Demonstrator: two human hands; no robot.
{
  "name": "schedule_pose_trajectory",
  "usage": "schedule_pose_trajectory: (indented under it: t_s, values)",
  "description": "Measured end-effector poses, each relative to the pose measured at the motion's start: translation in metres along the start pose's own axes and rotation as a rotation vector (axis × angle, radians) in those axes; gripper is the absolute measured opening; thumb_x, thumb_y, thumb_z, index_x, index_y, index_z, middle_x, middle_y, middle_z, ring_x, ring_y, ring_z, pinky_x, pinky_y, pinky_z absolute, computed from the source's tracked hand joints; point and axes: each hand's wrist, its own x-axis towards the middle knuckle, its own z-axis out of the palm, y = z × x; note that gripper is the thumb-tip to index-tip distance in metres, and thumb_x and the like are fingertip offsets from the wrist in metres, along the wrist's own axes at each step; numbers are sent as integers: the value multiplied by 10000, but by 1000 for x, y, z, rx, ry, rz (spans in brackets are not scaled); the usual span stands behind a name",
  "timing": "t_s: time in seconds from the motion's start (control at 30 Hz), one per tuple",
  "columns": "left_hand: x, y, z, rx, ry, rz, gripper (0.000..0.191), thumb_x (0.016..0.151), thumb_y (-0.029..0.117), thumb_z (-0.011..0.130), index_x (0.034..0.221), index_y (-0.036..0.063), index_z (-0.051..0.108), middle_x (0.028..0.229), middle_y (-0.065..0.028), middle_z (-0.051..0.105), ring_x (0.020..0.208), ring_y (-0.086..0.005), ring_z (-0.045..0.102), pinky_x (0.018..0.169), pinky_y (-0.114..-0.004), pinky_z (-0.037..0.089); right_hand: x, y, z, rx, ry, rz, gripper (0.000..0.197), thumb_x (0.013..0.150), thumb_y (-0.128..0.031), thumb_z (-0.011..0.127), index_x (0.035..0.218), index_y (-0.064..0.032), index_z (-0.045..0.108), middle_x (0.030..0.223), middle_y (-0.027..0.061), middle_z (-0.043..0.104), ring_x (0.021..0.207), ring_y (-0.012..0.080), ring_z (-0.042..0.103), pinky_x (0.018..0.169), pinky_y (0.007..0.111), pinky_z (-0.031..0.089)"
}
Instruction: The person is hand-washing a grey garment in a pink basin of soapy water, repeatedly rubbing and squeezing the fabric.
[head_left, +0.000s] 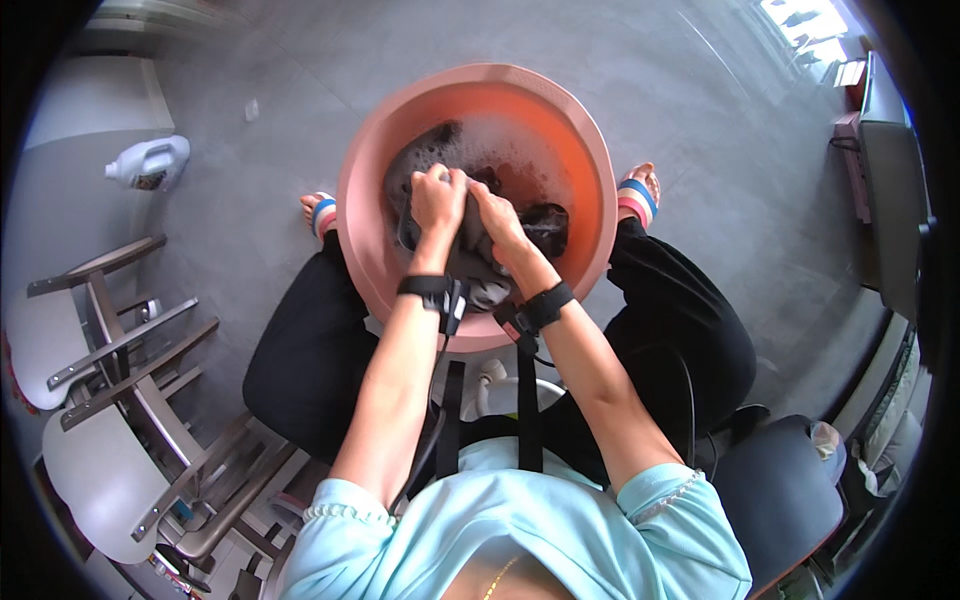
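Note:
A pink plastic tub (480, 343) stands on the floor between the feet, holding sudsy water and dark, wet cloth. Both hands are over its middle, close together. My left hand (439, 199) is closed on a bunched piece of grey wet cloth (474, 234). Beside it, my right hand (496, 217) grips the same cloth, its thumb side against the left hand. Part of the grey cloth hangs below the hands towards the near wall of the tub. Black cloth (546, 227) lies in the water to the right of the hands.
A white plastic jug (154, 161) lies at the left on the grey floor (262, 172). Chairs with metal legs (161, 420) are at the lower left. A dark seat (780, 495) is at the lower right. Furniture lines the right edge. Cables run from both wrist bands.

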Motion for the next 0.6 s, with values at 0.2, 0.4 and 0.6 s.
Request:
schedule_pose_trajectory:
  t_s: [0.2,0.4,0.6]
  values:
    - [-86,56,2,-192,107,389,178,737,224,605,671,60,578,852,-105,549,755,-287,562,660,-392,463,49,18,-67,4,-200,-123,331,813,-330,555,1032,-86,598,831,51,594,746,155,564,675,318,467]
    - [-21,24,-10,91,171,71,286,775,305,501,741,57,640,869,-129,609,766,-349,589,653,-450,466,3,10,-4,127,-20,41,382,811,-328,512,902,29,613,899,100,607,826,173,536,705,326,421]
    - [-70,28,-7,-168,136,292,205,743,255,580,647,74,588,763,-125,562,718,-327,565,649,-422,457,28,6,-32,255,-71,47,301,771,-290,583,829,3,621,682,44,561,610,124,508,579,293,447]
